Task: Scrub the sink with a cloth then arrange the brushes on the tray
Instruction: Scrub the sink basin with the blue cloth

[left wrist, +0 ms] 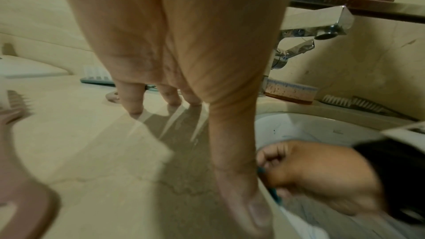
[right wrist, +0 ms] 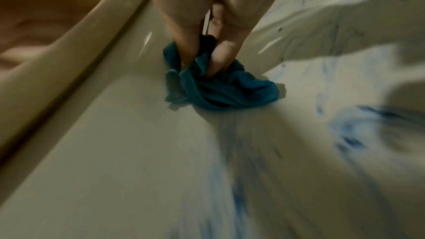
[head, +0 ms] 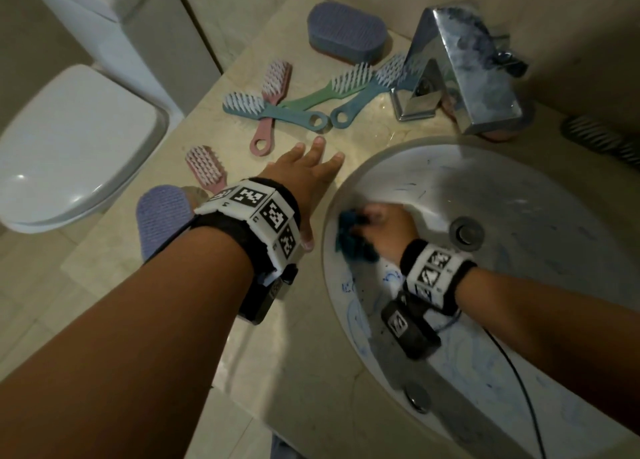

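Note:
A white oval sink (head: 519,188) smeared with blue stains is set in the beige counter. Inside it, my right hand (head: 384,230) grips a bunched teal cloth (head: 349,237) against the basin's left wall; in the right wrist view the fingers (right wrist: 216,55) pinch the cloth (right wrist: 220,88) on the basin (right wrist: 138,152). My left hand (head: 308,168) rests open on the counter left of the sink, fingers spread and holding nothing. Beyond it lie a pink brush (head: 273,88), a blue brush (head: 263,107), a green brush (head: 332,90) and another blue brush (head: 367,91). A second pink brush (head: 204,166) lies by my left wrist.
A chrome faucet (head: 460,71) stands behind the sink. Two purple oval pads lie on the counter, one at the back (head: 347,31) and one at the front-left edge (head: 162,216). A toilet (head: 69,147) is left of the counter. A dark bristled brush (head: 602,140) lies at the far right.

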A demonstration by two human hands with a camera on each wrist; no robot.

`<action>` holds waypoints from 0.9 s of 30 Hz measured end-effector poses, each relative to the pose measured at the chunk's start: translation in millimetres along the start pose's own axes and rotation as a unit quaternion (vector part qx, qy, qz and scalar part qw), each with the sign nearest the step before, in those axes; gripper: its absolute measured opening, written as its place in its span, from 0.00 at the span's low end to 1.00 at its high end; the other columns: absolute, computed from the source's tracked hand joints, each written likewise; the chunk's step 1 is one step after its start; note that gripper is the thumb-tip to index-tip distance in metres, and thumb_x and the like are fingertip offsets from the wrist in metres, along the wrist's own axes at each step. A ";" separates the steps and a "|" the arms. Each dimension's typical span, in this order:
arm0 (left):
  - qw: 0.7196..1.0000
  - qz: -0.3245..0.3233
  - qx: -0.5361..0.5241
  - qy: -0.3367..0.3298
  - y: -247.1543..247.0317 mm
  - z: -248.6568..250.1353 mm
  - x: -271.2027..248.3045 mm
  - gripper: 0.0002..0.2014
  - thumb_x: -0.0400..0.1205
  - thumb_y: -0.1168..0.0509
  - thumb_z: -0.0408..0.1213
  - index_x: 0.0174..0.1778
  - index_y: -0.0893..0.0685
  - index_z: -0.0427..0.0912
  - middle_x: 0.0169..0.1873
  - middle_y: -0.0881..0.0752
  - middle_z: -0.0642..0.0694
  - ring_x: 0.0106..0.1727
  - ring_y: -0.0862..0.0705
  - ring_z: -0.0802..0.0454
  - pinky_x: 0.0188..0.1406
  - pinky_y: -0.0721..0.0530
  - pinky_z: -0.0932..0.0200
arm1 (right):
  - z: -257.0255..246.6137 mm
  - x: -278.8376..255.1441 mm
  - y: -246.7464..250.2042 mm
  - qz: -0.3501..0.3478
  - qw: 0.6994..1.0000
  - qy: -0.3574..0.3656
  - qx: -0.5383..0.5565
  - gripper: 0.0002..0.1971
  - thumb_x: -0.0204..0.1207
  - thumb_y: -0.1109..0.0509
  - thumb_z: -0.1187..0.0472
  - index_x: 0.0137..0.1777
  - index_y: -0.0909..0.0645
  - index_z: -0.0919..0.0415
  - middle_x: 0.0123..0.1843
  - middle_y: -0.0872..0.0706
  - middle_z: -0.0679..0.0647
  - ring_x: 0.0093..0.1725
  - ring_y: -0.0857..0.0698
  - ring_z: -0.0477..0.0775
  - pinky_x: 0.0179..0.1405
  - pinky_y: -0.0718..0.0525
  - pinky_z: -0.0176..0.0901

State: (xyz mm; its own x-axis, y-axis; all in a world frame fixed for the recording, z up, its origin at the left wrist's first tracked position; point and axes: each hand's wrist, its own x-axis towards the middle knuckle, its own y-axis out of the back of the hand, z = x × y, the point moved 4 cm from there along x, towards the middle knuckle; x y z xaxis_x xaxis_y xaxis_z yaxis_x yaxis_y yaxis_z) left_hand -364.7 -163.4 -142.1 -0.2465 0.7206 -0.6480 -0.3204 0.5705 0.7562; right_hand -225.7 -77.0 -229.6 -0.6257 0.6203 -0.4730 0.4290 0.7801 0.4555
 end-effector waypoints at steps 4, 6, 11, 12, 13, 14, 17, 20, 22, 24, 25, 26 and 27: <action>1.000 0.005 -0.004 0.000 -1.0 -0.7 0.8 0.71 0.56 0.15 0.47 0.82 0.65 0.54 0.82 0.66 0.44 0.83 0.60 0.38 0.81 0.44 0.37 | 5.5 30.4 24.7 0.132 0.984 -0.055 0.111 0.10 0.69 0.24 0.69 0.39 0.20 0.54 0.44 0.19 0.52 0.48 0.19 0.55 0.55 0.17 0.47; 1.000 0.005 -0.004 -0.001 -1.4 -0.9 1.8 0.71 0.56 0.15 0.47 0.82 0.65 0.54 0.82 0.66 0.44 0.83 0.61 0.38 0.81 0.44 0.37 | 4.9 14.9 12.5 0.074 0.995 -0.029 0.054 0.09 0.72 0.27 0.70 0.50 0.17 0.59 0.48 0.18 0.53 0.51 0.19 0.54 0.56 0.18 0.44; 1.000 0.001 0.000 0.000 -1.8 -1.4 2.4 0.71 0.56 0.16 0.48 0.81 0.66 0.54 0.82 0.67 0.45 0.83 0.61 0.38 0.80 0.43 0.36 | -0.2 -18.2 -14.6 -0.063 0.997 0.034 -0.033 0.10 0.69 0.26 0.71 0.49 0.16 0.60 0.46 0.15 0.53 0.49 0.16 0.53 0.53 0.17 0.43; 1.000 0.003 0.000 0.000 -1.6 -1.5 2.2 0.71 0.56 0.16 0.48 0.81 0.66 0.54 0.82 0.67 0.45 0.83 0.61 0.38 0.80 0.43 0.36 | -4.5 -9.4 -9.8 -0.048 0.997 0.046 -0.047 0.10 0.70 0.27 0.72 0.48 0.16 0.59 0.45 0.16 0.53 0.49 0.16 0.54 0.53 0.17 0.43; 1.000 0.006 0.000 0.000 -1.4 -1.4 2.0 0.71 0.56 0.16 0.48 0.81 0.66 0.54 0.82 0.67 0.45 0.83 0.61 0.38 0.80 0.43 0.37 | -6.6 3.8 -1.9 -0.015 0.998 0.049 -0.048 0.10 0.70 0.28 0.73 0.46 0.17 0.59 0.44 0.17 0.54 0.49 0.17 0.56 0.52 0.18 0.40; 1.000 0.008 0.000 0.000 -2.0 -1.1 2.1 0.71 0.56 0.16 0.47 0.82 0.65 0.54 0.82 0.66 0.45 0.83 0.60 0.38 0.80 0.43 0.37 | -6.8 17.4 9.0 0.037 0.998 0.032 -0.025 0.10 0.70 0.28 0.74 0.44 0.18 0.59 0.43 0.19 0.53 0.48 0.18 0.56 0.48 0.19 0.35; 1.000 0.010 -0.005 0.001 -2.9 -2.0 3.0 0.72 0.55 0.15 0.47 0.82 0.65 0.54 0.82 0.66 0.45 0.83 0.60 0.38 0.80 0.43 0.36 | -3.2 29.6 28.9 0.135 0.989 -0.018 0.050 0.10 0.69 0.25 0.70 0.38 0.21 0.56 0.37 0.23 0.46 0.46 0.21 0.53 0.42 0.22 0.33; 1.000 0.009 0.000 -0.003 -2.6 -1.2 3.5 0.72 0.55 0.15 0.48 0.82 0.65 0.54 0.82 0.66 0.44 0.83 0.60 0.38 0.80 0.43 0.36 | 2.8 2.5 -0.6 0.021 0.999 0.022 -0.037 0.10 0.70 0.26 0.69 0.49 0.18 0.57 0.48 0.18 0.54 0.52 0.19 0.56 0.56 0.19 0.43; 1.000 0.005 0.000 -0.003 -1.8 -0.6 2.5 0.72 0.55 0.16 0.48 0.82 0.65 0.54 0.82 0.66 0.44 0.83 0.61 0.38 0.80 0.43 0.36 | 8.8 -19.7 -16.4 -0.049 0.994 0.053 -0.086 0.18 0.64 0.21 0.67 0.55 0.17 0.58 0.58 0.18 0.57 0.58 0.19 0.56 0.63 0.19 0.49; 1.000 0.004 -0.001 -0.001 -1.2 -1.0 1.5 0.71 0.56 0.16 0.48 0.82 0.66 0.54 0.82 0.67 0.44 0.83 0.61 0.38 0.80 0.43 0.36 | 13.5 -23.5 -16.8 -0.074 0.991 0.080 -0.070 0.26 0.61 0.20 0.69 0.61 0.18 0.59 0.63 0.21 0.57 0.61 0.20 0.56 0.65 0.19 0.46; 1.000 0.003 -0.002 -0.001 -1.2 -1.0 1.1 0.71 0.56 0.16 0.48 0.82 0.66 0.54 0.82 0.67 0.44 0.83 0.61 0.38 0.80 0.43 0.36 | 13.3 -21.0 -12.4 -0.072 0.991 0.100 -0.059 0.26 0.61 0.21 0.71 0.62 0.18 0.60 0.64 0.22 0.57 0.61 0.20 0.55 0.62 0.19 0.40; 1.000 0.003 -0.003 -0.002 -1.5 -1.1 1.4 0.72 0.56 0.16 0.48 0.82 0.66 0.54 0.82 0.67 0.44 0.83 0.61 0.38 0.80 0.43 0.36 | 11.5 -17.7 -7.7 -0.065 0.989 0.118 -0.057 0.25 0.63 0.23 0.73 0.62 0.18 0.60 0.63 0.22 0.58 0.59 0.20 0.53 0.58 0.20 0.32; 1.000 0.005 -0.003 -0.002 -1.6 -1.8 1.7 0.72 0.56 0.16 0.48 0.81 0.66 0.54 0.82 0.67 0.44 0.83 0.61 0.38 0.80 0.43 0.36 | 8.5 -14.9 -4.2 -0.057 0.988 0.129 -0.062 0.24 0.65 0.25 0.74 0.62 0.18 0.60 0.63 0.22 0.58 0.56 0.20 0.51 0.54 0.20 0.29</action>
State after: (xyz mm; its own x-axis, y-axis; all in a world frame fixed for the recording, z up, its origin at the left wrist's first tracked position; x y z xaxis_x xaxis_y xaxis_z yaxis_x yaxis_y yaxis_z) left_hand -366.2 -163.7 -144.6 -0.2455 0.7276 -0.6406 -0.3231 0.5616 0.7617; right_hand -212.7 -88.8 -230.8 -0.8175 0.4747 -0.3262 0.2730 0.8180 0.5062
